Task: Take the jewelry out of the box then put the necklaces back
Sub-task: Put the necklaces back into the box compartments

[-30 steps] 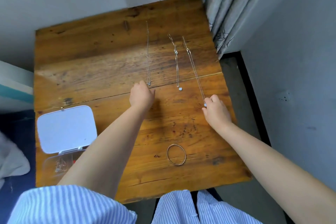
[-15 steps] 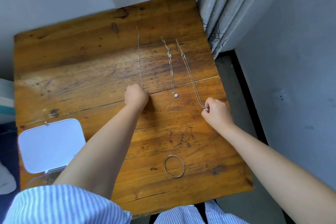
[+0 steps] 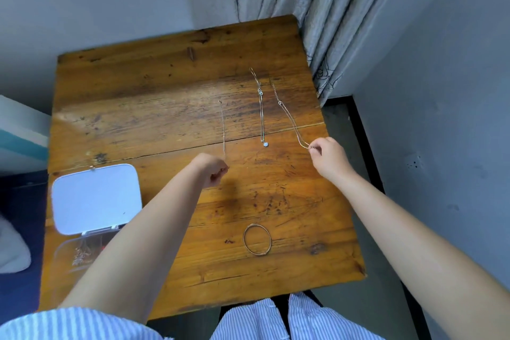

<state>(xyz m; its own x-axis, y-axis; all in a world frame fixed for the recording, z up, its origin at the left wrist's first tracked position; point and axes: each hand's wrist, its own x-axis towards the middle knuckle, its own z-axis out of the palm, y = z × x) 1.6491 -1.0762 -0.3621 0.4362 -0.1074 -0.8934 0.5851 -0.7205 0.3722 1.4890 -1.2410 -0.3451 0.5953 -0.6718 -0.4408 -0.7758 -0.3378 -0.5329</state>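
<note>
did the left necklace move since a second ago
Yes. The left necklace has slid toward the person, pulled by the left hand; its far end now lies nearer than the middle necklace's top.

Bare table [image 3: 154, 124] lies open from nine to twelve o'clock. The box [image 3: 95, 199] blocks eight o'clock, the bangle [image 3: 257, 239] lies at six, the middle necklace [image 3: 262, 116] at one, the curtain [image 3: 311, 16] beyond it.

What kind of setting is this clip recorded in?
Probably a home room corner: a worn wooden table pushed against plain walls, a grey curtain behind it, and a wall socket at right.
</note>
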